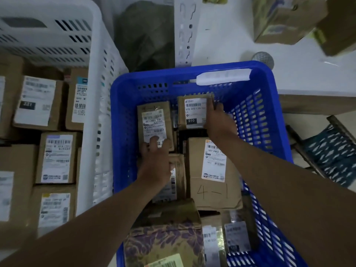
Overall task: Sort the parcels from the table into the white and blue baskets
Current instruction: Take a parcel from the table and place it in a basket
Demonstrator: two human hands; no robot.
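Note:
Both my hands reach into the blue basket point(123, 105), which holds several brown parcels. My left hand point(155, 160) rests with spread fingers on the near end of a small labelled parcel point(154, 120) lying flat at the basket's far left. My right hand point(218, 122) grips the right edge of another small parcel point(192, 110) marked 010 at the far middle. A larger parcel point(213, 176) marked 4-1 lies beneath my right forearm. The white basket point(92, 93) on the left is full of labelled cardboard boxes point(54, 158).
A white table point(308, 74) stands behind the blue basket with cardboard boxes point(285, 20) at its far right. A flower-patterned package point(163, 241) lies at the basket's near end. A dark bag point(146, 35) and a white slotted post point(185, 29) stand between the baskets. A dark crate point(331, 151) sits right.

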